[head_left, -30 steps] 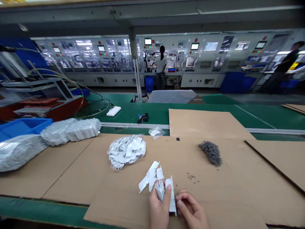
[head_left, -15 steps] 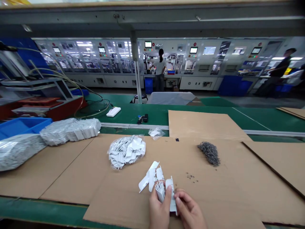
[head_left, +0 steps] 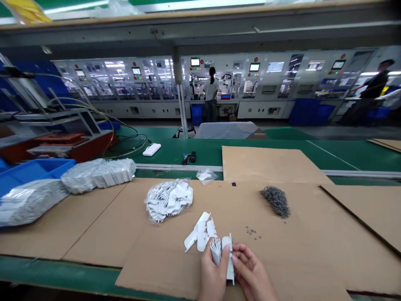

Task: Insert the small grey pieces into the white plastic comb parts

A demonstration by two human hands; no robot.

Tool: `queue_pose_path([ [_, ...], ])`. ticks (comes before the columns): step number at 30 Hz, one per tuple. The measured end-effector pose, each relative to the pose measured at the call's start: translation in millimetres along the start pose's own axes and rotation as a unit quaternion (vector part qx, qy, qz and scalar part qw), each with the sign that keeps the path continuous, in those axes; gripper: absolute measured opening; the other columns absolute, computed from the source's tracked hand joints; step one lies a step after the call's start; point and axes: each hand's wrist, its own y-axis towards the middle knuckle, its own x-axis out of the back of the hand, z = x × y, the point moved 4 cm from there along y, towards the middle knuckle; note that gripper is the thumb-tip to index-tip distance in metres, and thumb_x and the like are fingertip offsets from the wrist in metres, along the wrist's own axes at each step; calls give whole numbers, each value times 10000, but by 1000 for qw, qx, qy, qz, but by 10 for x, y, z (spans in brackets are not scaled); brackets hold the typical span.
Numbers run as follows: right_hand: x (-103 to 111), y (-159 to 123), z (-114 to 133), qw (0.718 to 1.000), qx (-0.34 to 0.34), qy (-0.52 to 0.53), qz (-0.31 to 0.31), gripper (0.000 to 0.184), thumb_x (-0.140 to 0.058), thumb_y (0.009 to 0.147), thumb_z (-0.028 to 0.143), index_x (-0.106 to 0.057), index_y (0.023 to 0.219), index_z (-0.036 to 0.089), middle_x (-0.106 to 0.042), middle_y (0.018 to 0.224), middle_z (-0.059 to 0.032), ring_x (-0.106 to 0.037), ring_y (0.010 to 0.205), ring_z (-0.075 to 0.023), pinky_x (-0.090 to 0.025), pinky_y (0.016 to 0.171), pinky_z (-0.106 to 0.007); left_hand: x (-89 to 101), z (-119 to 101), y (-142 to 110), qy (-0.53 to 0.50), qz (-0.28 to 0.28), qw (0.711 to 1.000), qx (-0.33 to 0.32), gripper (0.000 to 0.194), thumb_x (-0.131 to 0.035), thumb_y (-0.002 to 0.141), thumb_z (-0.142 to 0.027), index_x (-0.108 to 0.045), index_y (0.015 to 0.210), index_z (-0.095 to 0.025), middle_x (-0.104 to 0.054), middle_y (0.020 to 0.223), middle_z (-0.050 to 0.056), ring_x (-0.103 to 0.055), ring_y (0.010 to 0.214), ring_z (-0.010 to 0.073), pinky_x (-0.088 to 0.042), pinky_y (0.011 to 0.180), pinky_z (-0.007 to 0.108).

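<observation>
- Left hand point(head_left: 213, 276) is curled round a fan of white plastic pieces point(head_left: 215, 252), thumb pinning another white strip point(head_left: 230, 267).
- Right hand point(head_left: 253, 271) is half closed, fingertips now right at that strip's edge; a second ago they sat slightly off it. Guessing the edge gets the attention now. Can't tell if they're pinching anything.
- Loose white strips point(head_left: 201, 236) just beyond, on cardboard point(head_left: 169, 263).
- Farther out: dark grey bits point(head_left: 276, 201) in a pile.

- The left hand point(head_left: 214, 274) partly hid the white stack point(head_left: 216, 252).
- The bottom edge cut off the right hand's point(head_left: 251, 271) wrist.
- The dark bits point(head_left: 251, 230) were too small to identify.
- The left edge cropped one bag point(head_left: 33, 201).
</observation>
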Motion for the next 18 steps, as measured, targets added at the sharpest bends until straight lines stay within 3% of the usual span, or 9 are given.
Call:
queue_pose_path([
  [2, -15, -7, 44, 999, -33, 20, 17, 302, -714, 592, 291, -515, 791, 181, -535, 642, 18, -494, 511, -90, -397, 484, -202, -4, -25, -4, 13, 23, 1000, 5, 327, -608, 659, -386, -561, 827, -110, -625, 758, 87, -577, 738, 226, -454, 693, 290],
  [5, -54, -24, 93, 997, -71, 19, 36, 307, -729, 571, 273, -505, 760, 181, -519, 624, 40, -489, 500, -81, -404, 496, -206, 14, -38, -15, 25, 13, 1000, 10, 338, -625, 641, -385, -561, 826, -109, -628, 772, 87, -571, 762, 236, -448, 705, 295],
  [9, -95, -47, 134, 997, -67, -2, 49, 311, -716, 588, 297, -494, 777, 187, -499, 595, 53, -473, 477, -76, -400, 484, -211, 38, -10, -16, 40, 5, 999, 18, 332, -613, 649, -386, -556, 834, -116, -626, 783, 78, -565, 771, 236, -438, 702, 289],
  [13, 91, -67, 283, 991, 57, -118, -26, 237, -643, 664, 340, -514, 793, 189, -510, 648, 19, -491, 554, -116, -406, 517, -236, 159, -35, 116, 98, -21, 995, 4, 319, -600, 660, -395, -542, 843, -140, -613, 759, 57, -568, 742, 219, -434, 667, 276],
  [16, 302, -109, 479, 937, 169, -290, -96, 168, -599, 703, 319, -552, 809, 197, -545, 753, -30, -513, 708, -172, -411, 642, -276, 285, -82, 281, 152, -25, 988, 8, 304, -613, 637, -419, -535, 774, -159, -591, 649, 17, -561, 610, 182, -427, 572, 252],
  [18, 355, -122, 571, 896, 199, -389, -79, 135, -573, 721, 290, -580, 826, 206, -557, 808, -53, -511, 749, -195, -404, 685, -301, 352, -106, 350, 138, -32, 990, 18, 307, -613, 635, -426, -517, 765, -165, -556, 574, -16, -521, 514, 143, -401, 497, 221],
])
